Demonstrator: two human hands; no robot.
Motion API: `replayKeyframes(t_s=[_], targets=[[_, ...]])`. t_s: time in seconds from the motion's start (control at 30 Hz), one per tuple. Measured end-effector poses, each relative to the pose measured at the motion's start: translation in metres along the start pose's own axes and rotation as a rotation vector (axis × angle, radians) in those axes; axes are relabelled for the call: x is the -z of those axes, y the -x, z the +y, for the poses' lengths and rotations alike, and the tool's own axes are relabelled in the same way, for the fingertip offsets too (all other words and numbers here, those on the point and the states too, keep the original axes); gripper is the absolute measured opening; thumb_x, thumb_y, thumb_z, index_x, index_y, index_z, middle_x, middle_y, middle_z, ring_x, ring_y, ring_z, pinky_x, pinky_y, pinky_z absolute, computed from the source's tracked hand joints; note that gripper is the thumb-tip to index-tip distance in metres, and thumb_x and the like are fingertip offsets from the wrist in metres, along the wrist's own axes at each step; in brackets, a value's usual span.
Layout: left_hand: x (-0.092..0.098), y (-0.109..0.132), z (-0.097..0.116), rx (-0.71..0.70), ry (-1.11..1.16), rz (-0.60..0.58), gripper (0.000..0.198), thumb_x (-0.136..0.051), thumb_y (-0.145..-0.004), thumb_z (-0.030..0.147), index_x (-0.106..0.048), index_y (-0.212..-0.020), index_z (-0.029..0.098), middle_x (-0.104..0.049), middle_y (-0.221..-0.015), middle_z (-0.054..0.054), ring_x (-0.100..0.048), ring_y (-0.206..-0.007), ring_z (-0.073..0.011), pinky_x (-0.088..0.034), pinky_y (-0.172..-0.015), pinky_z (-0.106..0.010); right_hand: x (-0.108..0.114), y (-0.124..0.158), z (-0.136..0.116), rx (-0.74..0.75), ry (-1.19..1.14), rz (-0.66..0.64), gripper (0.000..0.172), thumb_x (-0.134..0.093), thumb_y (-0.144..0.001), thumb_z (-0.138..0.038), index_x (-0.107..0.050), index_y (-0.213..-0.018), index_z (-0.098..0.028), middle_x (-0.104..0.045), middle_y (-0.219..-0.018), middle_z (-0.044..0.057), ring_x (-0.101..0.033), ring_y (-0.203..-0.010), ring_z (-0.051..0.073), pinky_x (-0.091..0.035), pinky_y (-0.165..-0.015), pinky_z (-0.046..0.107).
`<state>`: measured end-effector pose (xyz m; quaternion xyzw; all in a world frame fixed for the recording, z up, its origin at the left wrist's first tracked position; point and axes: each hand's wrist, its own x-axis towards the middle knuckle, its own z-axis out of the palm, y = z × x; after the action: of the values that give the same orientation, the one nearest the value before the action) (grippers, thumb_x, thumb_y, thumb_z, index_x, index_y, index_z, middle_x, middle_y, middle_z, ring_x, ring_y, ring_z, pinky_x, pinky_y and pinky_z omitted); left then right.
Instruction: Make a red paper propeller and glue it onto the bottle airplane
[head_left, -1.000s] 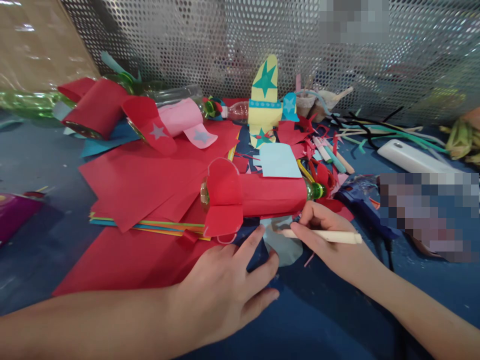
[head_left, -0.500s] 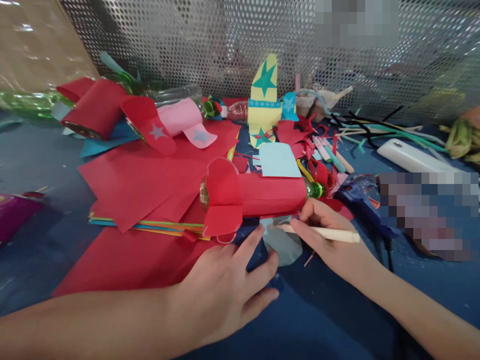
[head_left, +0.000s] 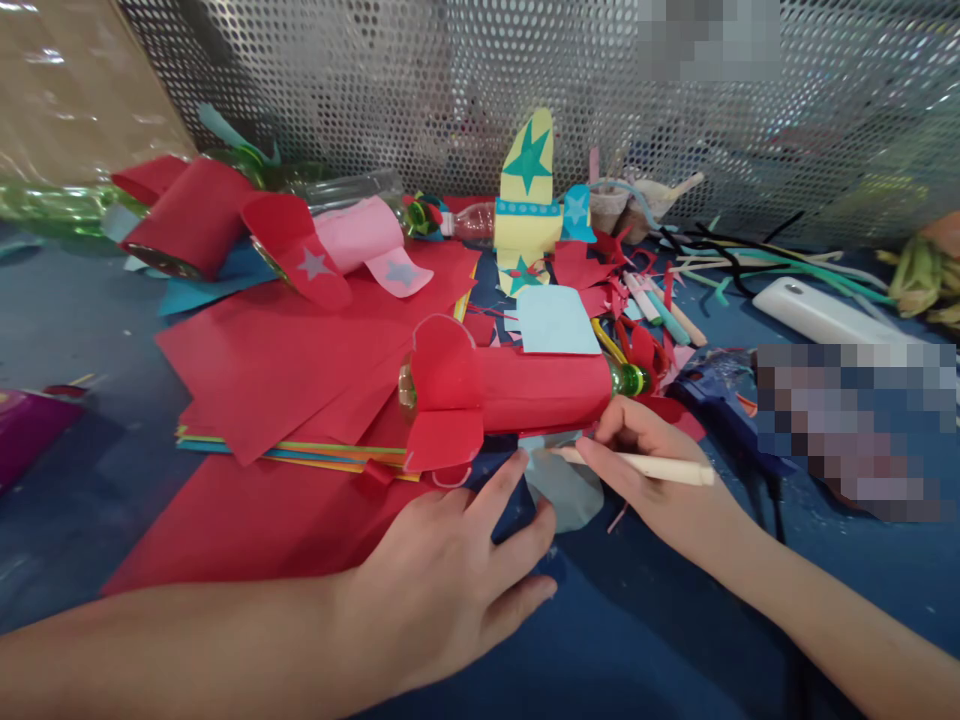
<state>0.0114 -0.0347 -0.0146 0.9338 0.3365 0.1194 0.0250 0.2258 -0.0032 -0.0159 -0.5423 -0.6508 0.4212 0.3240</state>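
Observation:
Between the fingers of my right hand (head_left: 656, 465) is a pale cream marker pen (head_left: 667, 468), its tip low over a light blue paper piece (head_left: 570, 495). My left hand (head_left: 465, 570) lies with fingers spread, the fingertips at the left edge of that paper. Just beyond both hands lies a bottle wrapped in red paper (head_left: 544, 385), on its side, its green neck to the right. Red paper fins (head_left: 446, 440) stand out at its left end. A second light blue paper piece (head_left: 559, 320) rests against its far side.
Stacked red and coloured sheets (head_left: 285, 360) spread to the left. Behind stand paper-covered bottles, one with yellow paper and green stars (head_left: 529, 190), before a perforated metal panel (head_left: 337, 80). Scraps, capped markers (head_left: 664, 310) and a blue glue gun (head_left: 727, 410) lie to the right.
The marker in my right hand has shifted very slightly to the left. My left hand and the paper stay in place.

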Motion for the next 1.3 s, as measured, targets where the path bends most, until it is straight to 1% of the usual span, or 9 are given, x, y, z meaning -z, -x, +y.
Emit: replayKeyframes(t_s=[0.13,0.37,0.57,0.8,1.0,1.3], targets=[[-0.0016,-0.0001,-0.0005,-0.002,-0.009,0.001,0.032,-0.043,-0.091,0.035,-0.057,-0.116,0.02,-0.052,-0.126,-0.024,-0.066,-0.066,-0.0258,-0.055,-0.052,-0.043,-0.0005,-0.0008,0.0014,0.01,-0.009,-0.004,0.025,-0.055,-0.088,-0.031,-0.04,-0.07,-0.023,-0.044,-0.054,-0.008,-0.036,-0.047,0.008,-0.029,-0.041,0.017],[0.0007,0.0,0.0008,-0.003,-0.019,0.014,0.031,-0.043,-0.091,0.034,-0.058,-0.114,0.02,-0.054,-0.124,-0.024,-0.066,-0.064,-0.0248,-0.055,-0.05,-0.042,-0.0013,-0.0014,0.002,0.008,-0.004,-0.025,0.023,-0.057,-0.087,-0.031,-0.043,-0.071,-0.022,-0.049,-0.058,-0.006,-0.039,-0.049,0.008,-0.03,-0.043,0.018],[-0.0017,-0.0001,0.0003,-0.005,-0.016,0.008,0.032,-0.043,-0.091,0.035,-0.058,-0.114,0.02,-0.054,-0.124,-0.024,-0.065,-0.063,-0.0247,-0.054,-0.049,-0.041,-0.0001,-0.001,0.0002,0.014,0.014,-0.04,0.023,-0.057,-0.086,-0.032,-0.043,-0.071,-0.022,-0.046,-0.057,-0.007,-0.037,-0.049,0.008,-0.029,-0.043,0.019],[-0.0029,0.0008,-0.0009,0.003,-0.003,-0.003,0.033,-0.042,-0.091,0.036,-0.057,-0.116,0.02,-0.052,-0.126,-0.023,-0.066,-0.066,-0.0254,-0.055,-0.051,-0.043,-0.0008,-0.0027,-0.0013,0.016,0.001,-0.069,0.023,-0.058,-0.086,-0.034,-0.044,-0.072,-0.022,-0.048,-0.057,-0.007,-0.038,-0.049,0.008,-0.029,-0.043,0.019],[-0.0023,0.0025,0.0004,-0.001,-0.016,-0.018,0.034,-0.04,-0.092,0.037,-0.056,-0.117,0.021,-0.051,-0.127,-0.022,-0.065,-0.066,-0.0235,-0.055,-0.051,-0.042,-0.0008,-0.0014,-0.0004,0.011,0.007,-0.068,0.024,-0.058,-0.086,-0.035,-0.044,-0.072,-0.022,-0.048,-0.057,-0.006,-0.038,-0.048,0.008,-0.029,-0.042,0.019],[0.0006,0.0006,0.0,0.0,-0.02,-0.017,0.032,-0.043,-0.091,0.035,-0.057,-0.115,0.02,-0.052,-0.125,-0.023,-0.066,-0.066,-0.0248,-0.055,-0.051,-0.042,0.0012,-0.0022,-0.0023,0.032,0.013,-0.065,0.024,-0.055,-0.087,-0.029,-0.042,-0.069,-0.022,-0.045,-0.056,-0.006,-0.038,-0.048,0.008,-0.029,-0.043,0.02]])
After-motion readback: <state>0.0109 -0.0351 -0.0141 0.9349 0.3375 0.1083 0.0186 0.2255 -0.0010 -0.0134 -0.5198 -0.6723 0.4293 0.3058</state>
